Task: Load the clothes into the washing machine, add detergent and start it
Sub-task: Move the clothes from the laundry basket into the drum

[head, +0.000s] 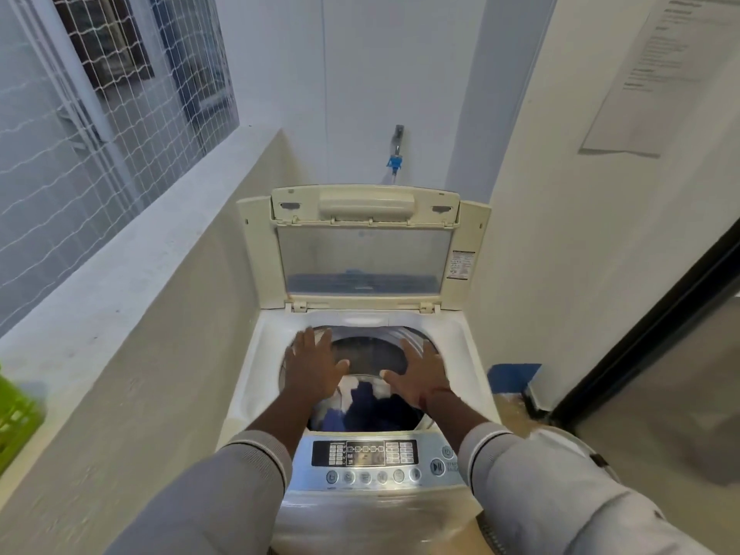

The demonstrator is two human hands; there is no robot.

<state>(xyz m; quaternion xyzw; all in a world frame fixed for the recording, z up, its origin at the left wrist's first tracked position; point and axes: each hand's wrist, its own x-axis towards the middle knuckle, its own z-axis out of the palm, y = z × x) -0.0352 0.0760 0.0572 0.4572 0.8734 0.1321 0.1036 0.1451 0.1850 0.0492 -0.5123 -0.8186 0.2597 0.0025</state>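
Here, left hand (313, 368) and right hand (421, 370) spread flat, holding nothing, above clothes (366, 406) in washing machine (256, 370).

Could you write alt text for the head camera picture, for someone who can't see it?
A person's left hand and right hand, both open, hover over the drum of a top-loading washing machine with its lid raised; blue and white clothes lie inside.

A household laundry nook — narrow, like a utility balcony. A top-loading washing machine (466, 354) stands between plain white walls, below a wall tap (397, 138) with a blue hose connector (394, 161); a wire-mesh window (120, 114) runs above a concrete ledge (140, 254) — a green plastic basket (16, 414) at its near end.
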